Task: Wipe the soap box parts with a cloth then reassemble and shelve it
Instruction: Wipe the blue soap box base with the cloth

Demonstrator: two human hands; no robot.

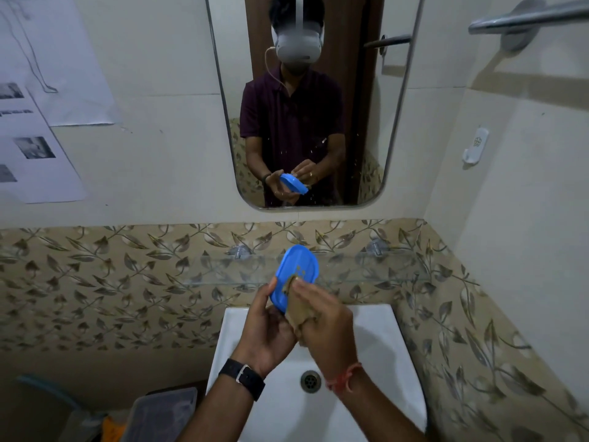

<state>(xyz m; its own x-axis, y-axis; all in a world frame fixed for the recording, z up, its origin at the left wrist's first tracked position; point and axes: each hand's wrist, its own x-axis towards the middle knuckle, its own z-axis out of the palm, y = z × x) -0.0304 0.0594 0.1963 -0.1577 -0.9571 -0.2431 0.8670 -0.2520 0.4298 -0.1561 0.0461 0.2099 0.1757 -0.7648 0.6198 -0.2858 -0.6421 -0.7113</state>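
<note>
Blue plastic, oval and smooth, the soap box part was held up over the white ceramic basin, tilted with its far end raised toward the clear glass wall shelf. The left hand was clamped on its lower edge, thumb along the left rim and fingers curled beneath. The right hand was closed around a crumpled brown cloth and pressed it against the part's lower face. Whether this piece was the lid or the base could not be told, and no other soap box part was in view.

The chief risk looked to be a slip. The left hand's hold covered only one end of a glossy piece, so a firm push from the cloth could lever it out of the fingers and drop it into the basin, where it might crack or pick up water near the metal drain. A few small brownish specks showed near the middle of the blue face; a hurried wipe could smear them instead of lifting them. The cloth hung loose under the right hand and might fall into the basin. The shelf stood just behind the raised end, so a wide stroke could knock against its glass edge.
</note>
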